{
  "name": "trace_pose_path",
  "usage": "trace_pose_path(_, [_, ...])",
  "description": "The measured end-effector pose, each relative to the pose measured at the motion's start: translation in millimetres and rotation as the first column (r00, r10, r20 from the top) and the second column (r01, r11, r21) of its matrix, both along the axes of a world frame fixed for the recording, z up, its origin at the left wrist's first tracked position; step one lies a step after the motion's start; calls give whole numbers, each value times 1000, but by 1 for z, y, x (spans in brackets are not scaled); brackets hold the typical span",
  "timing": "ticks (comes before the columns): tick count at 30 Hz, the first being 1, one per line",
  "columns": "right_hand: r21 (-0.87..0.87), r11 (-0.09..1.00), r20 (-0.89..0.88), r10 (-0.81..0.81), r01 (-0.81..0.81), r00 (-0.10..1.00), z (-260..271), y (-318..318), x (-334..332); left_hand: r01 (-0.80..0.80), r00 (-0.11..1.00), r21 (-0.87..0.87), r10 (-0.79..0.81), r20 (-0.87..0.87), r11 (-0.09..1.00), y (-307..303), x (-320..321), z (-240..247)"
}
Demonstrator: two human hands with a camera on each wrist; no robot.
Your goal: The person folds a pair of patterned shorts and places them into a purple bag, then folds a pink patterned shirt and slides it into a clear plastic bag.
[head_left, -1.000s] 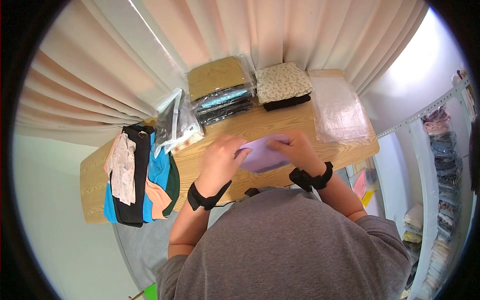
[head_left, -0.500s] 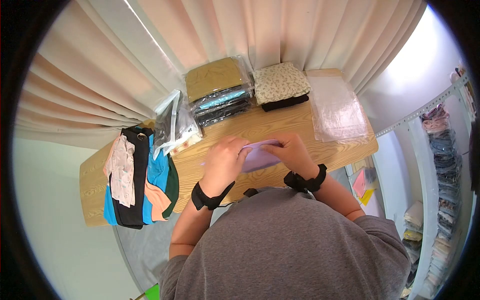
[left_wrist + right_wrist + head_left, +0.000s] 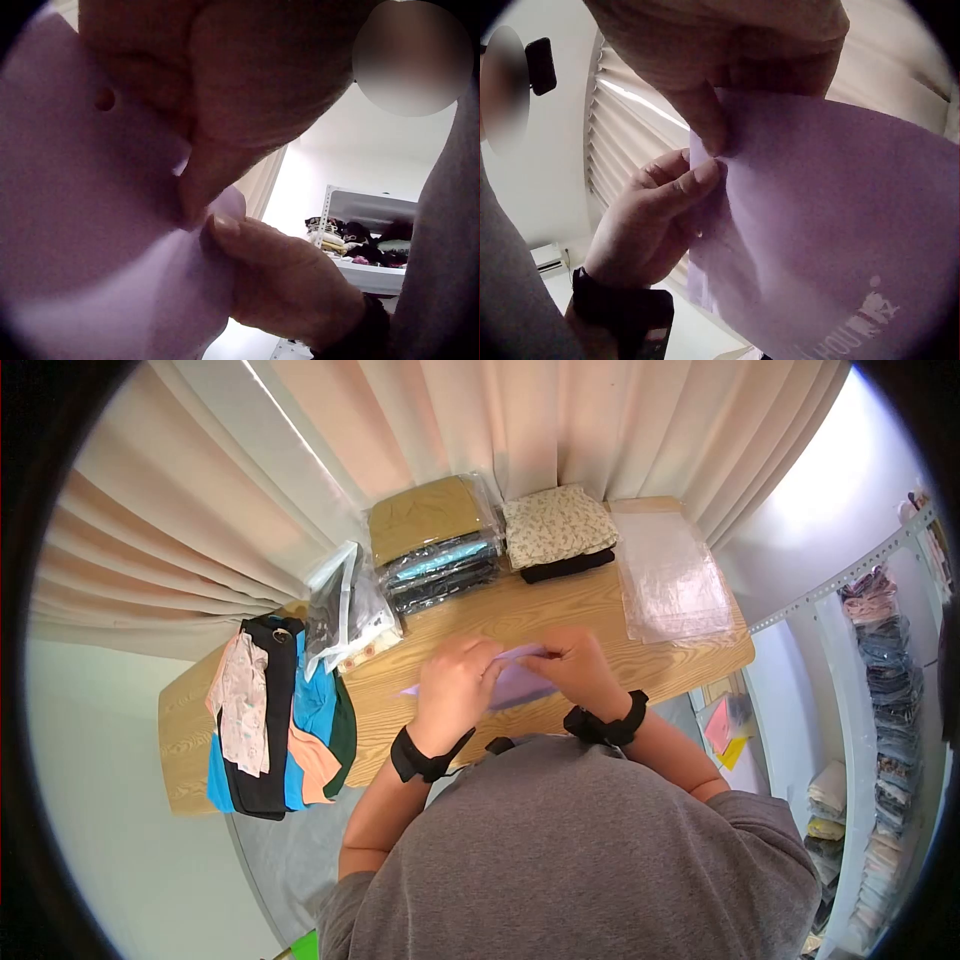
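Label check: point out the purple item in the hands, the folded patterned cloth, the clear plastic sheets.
Purple item (image 3: 840, 195): right wrist view, middle of its broad face.
Patterned cloth (image 3: 560, 523): head view, its top face.
Clear plastic sheets (image 3: 675, 580): head view, middle of the top surface.

This looks like a clothing stockroom or packing room: bagged garments (image 3: 430, 520) lie beyond the left hand (image 3: 455, 685), plastic sleeves (image 3: 672, 575) beyond the right hand (image 3: 580, 672), and packed shelving (image 3: 845, 585) stands farther right.
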State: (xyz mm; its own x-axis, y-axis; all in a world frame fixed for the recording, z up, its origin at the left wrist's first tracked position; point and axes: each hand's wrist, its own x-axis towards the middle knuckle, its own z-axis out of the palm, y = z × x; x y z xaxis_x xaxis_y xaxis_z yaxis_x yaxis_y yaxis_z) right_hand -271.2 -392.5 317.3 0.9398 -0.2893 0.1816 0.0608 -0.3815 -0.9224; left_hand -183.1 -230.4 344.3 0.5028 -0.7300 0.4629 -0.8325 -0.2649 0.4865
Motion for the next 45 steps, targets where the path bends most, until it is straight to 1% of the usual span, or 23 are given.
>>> trace_pose_path(4, [-17, 1000, -11, 12, -12, 1000, -3, 0, -1, 7, 1000, 18, -7, 5, 1000, 0, -4, 1])
trace_pose_path(7, [-3, 1000, -8, 21, -21, 1000, 2, 1, -2, -8, 999, 30, 9, -35, 1000, 0, -7, 2])
trace_pose_path(9, [-63, 998, -1, 18, -18, 1000, 7, 3, -5, -13, 1000, 47, 14, -14, 999, -1, -9, 4])
trace_pose_path(13, [-64, 997, -40, 39, -42, 998, 2, 1, -6, 17, 1000, 46, -17, -20, 999, 1, -8, 0])
trace_pose_path(15, [26, 999, -52, -18, 19, 999, 1, 1, -8, 2, 999, -4, -3, -46, 1000, 1, -10, 1])
trace_pose_path(16, [26, 999, -51, -19, 20, 999, 0, 0, -8, 3, 999, -4, -4, -45, 1000, 1, -10, 1])
trace_pose_path(18, [-20, 1000, 98, 7, -5, 995, -2, -2, -9, -7, 999, -8, 6, -44, 1000, 4, -8, 1])
trace_pose_path(19, [-21, 1000, 99, 6, -4, 995, 0, -4, -11, -5, 999, -9, 5, -43, 1000, 7, -5, 2])
trace_pose_path(21, [-105, 994, 83, -1, 10, 997, 6, -6, -16, 22, 997, 140, -11, -76, 990, 15, 0, 5])
trace_pose_path(22, [-104, 994, 82, -3, 11, 997, 4, -5, -17, 24, 997, 141, -13, -76, 990, 15, -2, 4])
trace_pose_path(24, [-10, 1000, 59, -4, 5, 998, -1, -5, -19, 12, 995, 98, -1, -105, 995, 14, -5, 3])
trace_pose_path(25, [-11, 1000, 58, -8, 8, 998, -1, -6, -19, 15, 994, 98, -4, -106, 995, 14, -4, 2])
trace_pose_path(27, [11, 1000, 14, -2, 2, 1000, 2, -7, -18, 51, 980, 42, -42, -194, 998, 15, -2, 1])
trace_pose_path(28, [9, 1000, 13, -1, 1, 1000, 4, -7, -19, 50, 980, 40, -42, -195, 998, 16, -1, 1])
trace_pose_path(30, [115, 993, 71, 3, -11, 997, 8, -7, -21, 36, 980, 5, -34, -194, 999, 18, 1, 3])
trace_pose_path(31, [114, 993, 70, 9, -17, 997, 8, -7, -22, 29, 980, 5, -28, -195, 1000, 21, 2, 4])
trace_pose_path(33, [93, 995, 105, 14, -24, 994, 8, -8, -22, 48, 994, 100, -37, -106, 994, 25, 5, 5])
trace_pose_path(34, [92, 995, 104, 25, -35, 994, 7, -9, -22, 37, 994, 99, -26, -108, 994, 25, 5, 6])
trace_pose_path(36, [-2, 1000, 80, 15, -15, 997, 4, -11, -22, 16, 995, 146, -1, -100, 989, 26, 4, 8])
trace_pose_path(40, [0, 999, 135, -35, 35, 990, 4, -12, -23, 40, 994, 142, -25, -103, 989, 33, 11, 10])
trace_pose_path(42, [214, 976, 0, -50, 49, 999, 1, -19, -26, 37, 976, 157, -2, -217, 987, 40, 18, 8])
trace_pose_path(43, [213, 976, -1, -48, 47, 999, -1, -22, -27, 35, 976, 156, 0, -218, 987, 42, 18, 6])
trace_pose_path(45, [173, 985, 49, 6, -15, 999, -11, -27, -26, 7, 997, 137, 4, -82, 991, 43, 17, 6])
